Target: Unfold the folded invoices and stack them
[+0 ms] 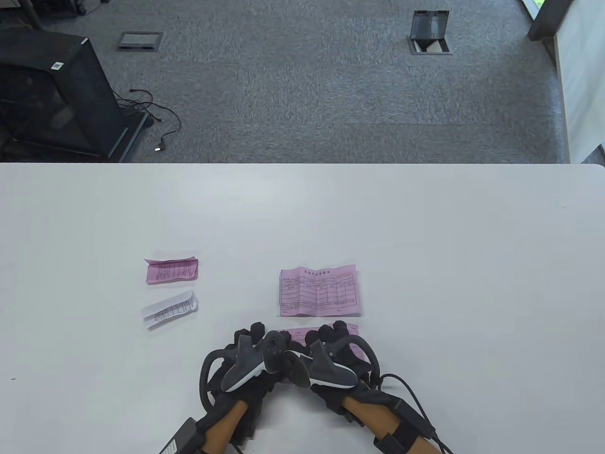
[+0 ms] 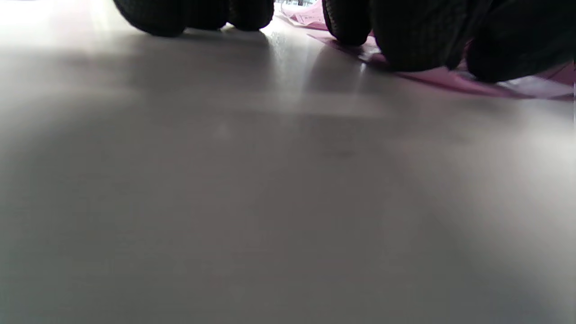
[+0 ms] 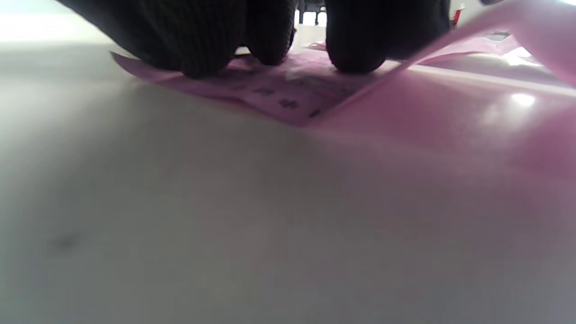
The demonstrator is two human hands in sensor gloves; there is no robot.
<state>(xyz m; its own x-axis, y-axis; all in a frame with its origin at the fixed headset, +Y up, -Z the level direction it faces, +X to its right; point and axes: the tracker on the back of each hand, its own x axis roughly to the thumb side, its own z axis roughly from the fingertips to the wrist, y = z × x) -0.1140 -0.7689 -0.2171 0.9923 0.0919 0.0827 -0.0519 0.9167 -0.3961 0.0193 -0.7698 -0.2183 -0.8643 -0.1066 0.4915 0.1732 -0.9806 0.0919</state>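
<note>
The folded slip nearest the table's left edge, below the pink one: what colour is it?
White, with dark printed lines: the folded slip shows best in the table view.

Pink invoices [image 1: 319, 291], one white invoice [image 1: 169, 309], black gloves [image 1: 255, 333].

Both hands enter from the bottom edge and converge near the centre of the surface [image 1: 425, 227], wrists angled inward. Left hand [image 1: 250, 352]: palm down, fingertips [image 2: 405, 40] pressed flat, no grip closed. Right hand [image 1: 333, 352]: palm down, fingertips [image 3: 198, 40] pressed flat beside the left. Each hand carries a tracker on its back; the two trackers nearly touch. Forearms are bare above the gloves.
</note>
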